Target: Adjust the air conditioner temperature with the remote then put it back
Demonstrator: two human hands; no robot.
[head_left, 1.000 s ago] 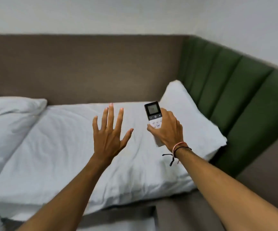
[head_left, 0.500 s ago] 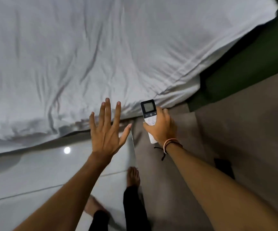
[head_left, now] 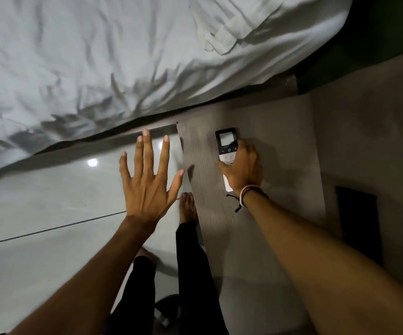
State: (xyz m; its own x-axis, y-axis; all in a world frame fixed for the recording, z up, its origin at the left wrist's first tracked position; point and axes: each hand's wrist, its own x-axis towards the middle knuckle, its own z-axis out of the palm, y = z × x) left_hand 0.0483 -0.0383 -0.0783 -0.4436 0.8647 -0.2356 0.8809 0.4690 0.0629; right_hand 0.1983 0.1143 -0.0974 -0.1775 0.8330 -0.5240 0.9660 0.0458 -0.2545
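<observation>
The white remote [head_left: 226, 146] with a dark top and a grey screen lies lengthwise against the grey wooden bedside surface [head_left: 277, 141]. My right hand [head_left: 242, 169] covers its lower half, fingers curled around it, thumb at its left side. A pink band and a black cord sit on that wrist. My left hand [head_left: 148, 182] hovers over the floor to the left, palm down, fingers spread wide, holding nothing. No air conditioner is in view.
A bed with crumpled white sheets [head_left: 123, 56] fills the top. Glossy pale floor tiles [head_left: 38, 201] lie left. My bare feet [head_left: 187, 206] and dark trousers stand by the surface's edge. A black flat object [head_left: 357, 221] rests at the right. Green padding [head_left: 376, 37] is top right.
The view has tilted from the headboard and pillows down to the bedside surface. My right hand has lowered the remote onto or just above that surface. The left hand stays spread.
</observation>
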